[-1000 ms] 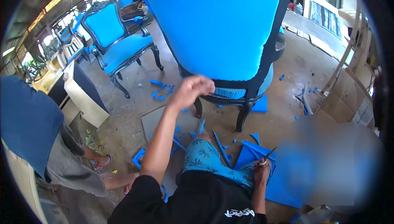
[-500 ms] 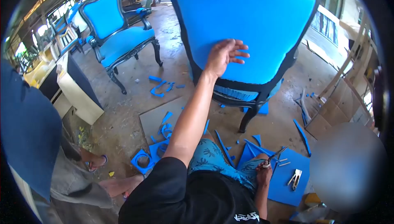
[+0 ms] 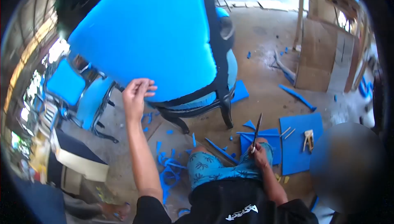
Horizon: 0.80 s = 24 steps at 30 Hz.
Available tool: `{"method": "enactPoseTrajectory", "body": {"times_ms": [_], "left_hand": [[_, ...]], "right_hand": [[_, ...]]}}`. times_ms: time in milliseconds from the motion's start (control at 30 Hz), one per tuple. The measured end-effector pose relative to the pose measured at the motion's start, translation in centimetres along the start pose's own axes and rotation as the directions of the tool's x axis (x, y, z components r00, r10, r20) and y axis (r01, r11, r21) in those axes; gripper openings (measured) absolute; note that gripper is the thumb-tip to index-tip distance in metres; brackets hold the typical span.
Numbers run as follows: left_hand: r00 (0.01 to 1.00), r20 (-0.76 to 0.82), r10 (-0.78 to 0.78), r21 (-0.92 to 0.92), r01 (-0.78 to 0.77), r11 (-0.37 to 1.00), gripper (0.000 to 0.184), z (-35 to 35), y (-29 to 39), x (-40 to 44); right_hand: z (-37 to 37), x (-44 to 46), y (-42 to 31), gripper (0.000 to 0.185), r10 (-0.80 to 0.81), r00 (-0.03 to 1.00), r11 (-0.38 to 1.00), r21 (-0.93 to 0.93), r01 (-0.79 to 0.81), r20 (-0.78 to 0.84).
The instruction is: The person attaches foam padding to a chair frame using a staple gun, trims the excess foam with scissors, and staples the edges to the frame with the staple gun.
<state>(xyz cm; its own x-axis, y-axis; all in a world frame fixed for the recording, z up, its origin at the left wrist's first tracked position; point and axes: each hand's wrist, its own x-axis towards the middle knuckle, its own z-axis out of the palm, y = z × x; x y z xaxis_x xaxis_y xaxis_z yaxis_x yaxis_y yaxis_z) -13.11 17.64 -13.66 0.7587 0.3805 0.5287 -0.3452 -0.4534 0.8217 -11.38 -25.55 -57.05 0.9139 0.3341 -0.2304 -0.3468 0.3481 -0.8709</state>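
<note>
A tall chair's bright blue upholstered back (image 3: 152, 39), in a black frame, stands before me. My left hand (image 3: 137, 94) is at the lower left edge of that back, its fingers loosely bent and apart with nothing visible in them. Whether the fingertips touch the fabric I cannot tell. My right hand (image 3: 258, 154) rests by my right knee, closed around the handles of dark scissors (image 3: 257, 127) whose blades point up. Beneath it lie blue foam pieces (image 3: 271, 148). Farther right, a staple gun (image 3: 308, 140) sits on a blue foam sheet (image 3: 301, 119) near two thin sticks (image 3: 287, 132).
Blue offcuts (image 3: 170, 174) litter the floor left of my legs. Another blue armchair (image 3: 88, 97) stands at left, behind a dark and cream box-like piece (image 3: 82, 158). Another person's foot (image 3: 119, 211) shows at lower left. Cardboard (image 3: 322, 56) leans at right.
The view has swung right, so the chair back now sits farther left. My left hand has shifted to its lower left edge, fingers more bent. The scissors now point more upright.
</note>
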Motion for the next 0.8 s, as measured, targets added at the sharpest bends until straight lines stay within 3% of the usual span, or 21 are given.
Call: {"method": "enactPoseTrajectory", "body": {"times_ms": [67,133,167,233,267,333,367,400,467,533,633,800], "left_hand": [[0.998,0.06,0.001,0.083,-0.006,0.997,0.016,2.5,4.8,0.5],[0.937,0.211,0.279,0.504,-0.349,0.79,0.012,4.6,9.4,1.4],[0.933,0.238,0.268,0.522,-0.356,0.775,0.012,6.1,11.6,2.1],[0.717,0.507,0.479,0.591,-0.694,0.411,0.019,9.6,15.6,3.7],[0.714,0.525,0.464,0.597,-0.697,0.397,0.019,11.4,17.2,4.4],[0.482,0.787,0.385,0.55,-0.831,-0.083,0.025,14.7,19.3,5.8],[0.487,0.796,0.361,0.551,-0.829,-0.096,0.025,15.8,19.1,6.4],[0.48,0.826,0.294,0.537,-0.83,-0.152,0.027,16.9,19.0,7.0],[0.472,0.857,0.205,0.511,-0.831,-0.22,0.03,18.3,18.8,7.9],[0.556,0.824,0.111,0.565,-0.788,-0.243,0.034,18.9,17.8,8.5],[0.563,0.824,0.066,0.554,-0.775,-0.304,0.03,19.4,17.3,8.8],[0.536,0.84,0.078,0.527,-0.775,-0.348,0.028,19.3,16.8,8.6]], "right_hand": [[-0.1,0.6,1.0,0.009,-0.078,0.996,0.975,-0.207,0.087,0.049],[1.6,-0.2,-1.0,0.013,-0.002,0.999,0.972,-0.235,0.012,0.042],[2.5,0.0,-2.1,0.011,-0.037,0.993,0.959,-0.277,0.066,0.109],[4.3,1.3,-4.2,0.006,-0.063,0.973,0.943,-0.307,0.131,0.223],[5.3,2.0,-5.3,0.006,-0.056,0.971,0.951,-0.284,0.122,0.231],[7.8,3.7,-8.6,0.008,-0.151,0.928,0.957,-0.184,0.223,0.34],[9.2,4.1,-11.8,0.016,-0.198,0.912,0.941,-0.19,0.28,0.36],[10.0,5.1,-13.2,0.016,-0.192,0.908,0.948,-0.17,0.27,0.373],[11.6,6.9,-15.3,0.014,-0.3,0.813,0.882,-0.179,0.436,0.5],[13.1,8.1,-18.3,0.012,-0.318,0.789,0.9,-0.093,0.425,0.526],[14.8,10.4,-20.7,0.015,-0.478,0.626,0.767,-0.055,0.639,0.616],[16.7,12.5,-22.9,0.014,-0.496,0.589,0.757,-0.013,0.653,0.638]]}}
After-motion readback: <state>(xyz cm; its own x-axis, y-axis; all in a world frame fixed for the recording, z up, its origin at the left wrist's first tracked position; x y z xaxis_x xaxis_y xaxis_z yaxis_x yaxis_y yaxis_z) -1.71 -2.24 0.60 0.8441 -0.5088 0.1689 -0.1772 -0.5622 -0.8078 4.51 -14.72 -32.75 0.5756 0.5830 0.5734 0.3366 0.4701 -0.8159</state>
